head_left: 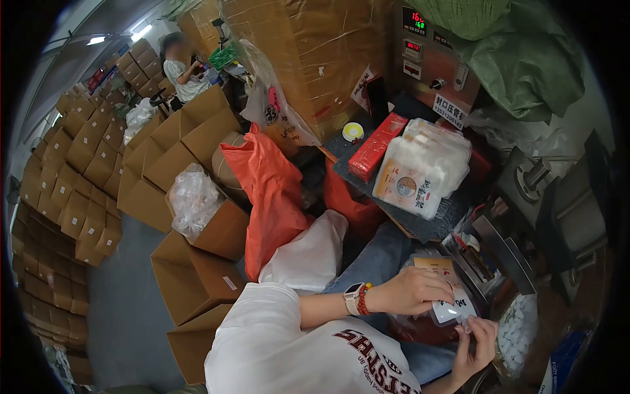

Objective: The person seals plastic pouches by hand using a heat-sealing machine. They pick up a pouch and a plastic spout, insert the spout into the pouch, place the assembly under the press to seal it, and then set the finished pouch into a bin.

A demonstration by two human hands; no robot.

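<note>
My left hand (410,290), with a watch and a red bead bracelet at its wrist, is closed on a flat printed plastic pouch (461,303). The pouch is orange at the top and white below, with black characters. At the pouch's lower edge, my right hand (478,341) pinches a small clear plastic piece (468,322); its exact shape is hard to make out. Both hands are above my lap, beside the metal jaws of a machine (502,253). Close to my right hand lies a heap of small white pieces (518,331).
A stack of similar pouches (423,167) lies on a dark padded board (426,226), beside a red box (378,146) and a yellow tape roll (353,131). A control panel (430,56) shows lit digits. Cardboard cartons (197,276) and a red bag (269,197) are on the left; another person (187,75) sits far back.
</note>
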